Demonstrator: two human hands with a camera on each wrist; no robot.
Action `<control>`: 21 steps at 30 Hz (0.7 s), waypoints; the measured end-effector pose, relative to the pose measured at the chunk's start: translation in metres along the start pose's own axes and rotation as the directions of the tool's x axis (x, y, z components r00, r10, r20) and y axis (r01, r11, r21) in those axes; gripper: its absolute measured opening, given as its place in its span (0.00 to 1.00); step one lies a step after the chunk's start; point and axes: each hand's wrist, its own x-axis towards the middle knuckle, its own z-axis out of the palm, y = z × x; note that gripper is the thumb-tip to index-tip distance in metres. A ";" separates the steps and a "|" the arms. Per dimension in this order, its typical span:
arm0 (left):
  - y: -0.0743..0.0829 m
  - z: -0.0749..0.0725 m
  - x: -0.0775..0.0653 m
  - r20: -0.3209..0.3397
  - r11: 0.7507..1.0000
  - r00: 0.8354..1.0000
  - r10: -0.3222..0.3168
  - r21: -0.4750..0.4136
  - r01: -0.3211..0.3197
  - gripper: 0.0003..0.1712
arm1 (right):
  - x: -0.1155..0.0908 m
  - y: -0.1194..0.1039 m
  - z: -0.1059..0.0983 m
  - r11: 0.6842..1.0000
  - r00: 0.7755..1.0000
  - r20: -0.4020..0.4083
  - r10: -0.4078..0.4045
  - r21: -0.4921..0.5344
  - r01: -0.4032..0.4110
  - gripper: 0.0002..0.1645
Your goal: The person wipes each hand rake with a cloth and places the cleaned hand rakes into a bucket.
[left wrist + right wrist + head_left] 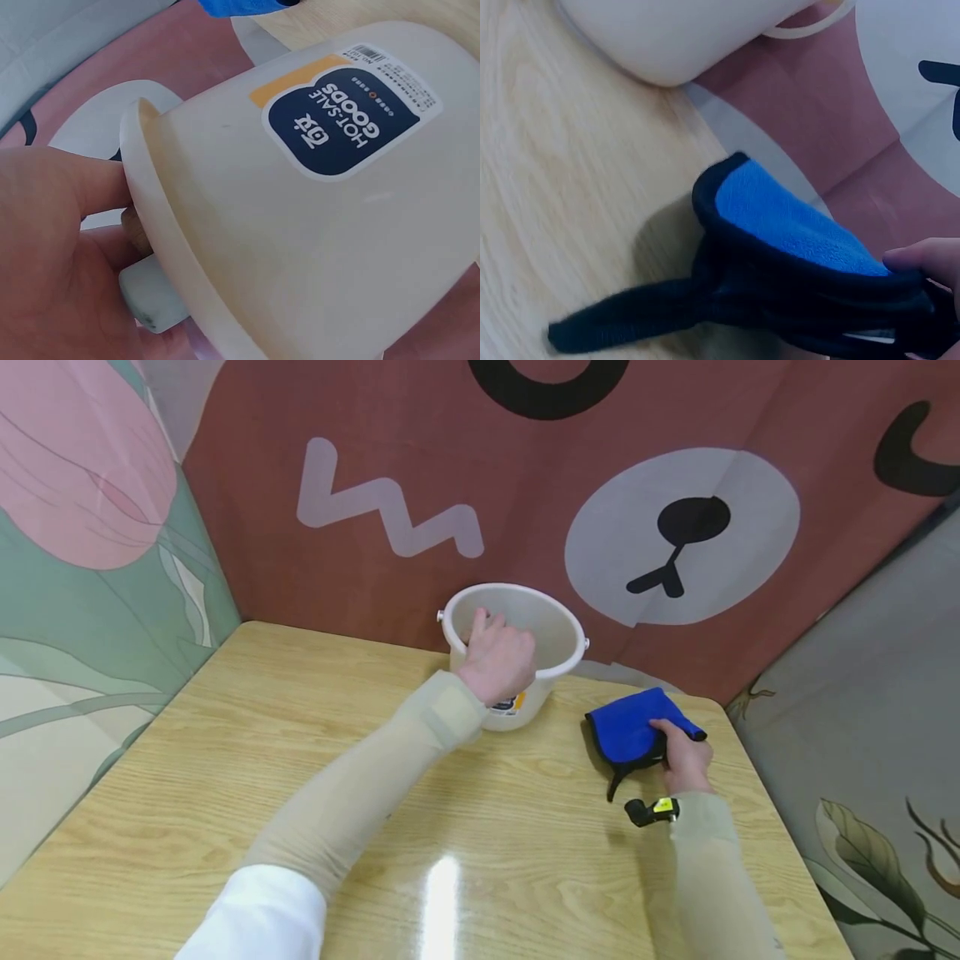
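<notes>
A white bucket (516, 591) stands by the back wall, a printed label (349, 124) on its side. My left hand (498, 660) reaches over its near rim, with fingers inside. In the left wrist view that hand's curled fingers hold a small brown, wood-like piece (136, 229) and a pale grey-green piece (154, 292) against the rim. The rim partly hides both, so their kinds cannot be told. To the right, my right hand (686, 758) pinches a folded blue cloth (630, 727) with black edging. A black strap-like end (622, 315) hangs from the cloth.
The wooden table (187, 760) has a glossy light reflection near the front. A reddish-brown backdrop (375, 585) with a cartoon bear print rises right behind the bucket. A small black device (652, 811) with a yellow label sits at my right wrist.
</notes>
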 end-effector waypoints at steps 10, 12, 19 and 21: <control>0.000 0.000 0.003 0.064 1.000 0.998 0.001 0.002 -0.001 0.14 | 0.005 0.005 -0.011 0.992 0.999 0.003 -0.034 -0.119 0.034 0.62; 0.000 0.000 0.004 0.063 1.000 0.998 0.002 0.005 -0.002 0.15 | 0.007 0.007 -0.015 0.979 0.999 0.012 -0.049 -0.199 0.051 0.60; -0.001 0.001 0.004 0.038 1.000 0.999 0.009 0.017 -0.009 0.15 | 0.011 0.016 -0.028 0.915 0.998 0.011 -0.060 -0.399 0.060 0.55; -0.001 0.001 0.004 0.040 1.000 0.999 0.012 0.012 -0.012 0.15 | 0.011 0.019 -0.030 0.892 0.998 0.004 -0.062 -0.448 0.057 0.57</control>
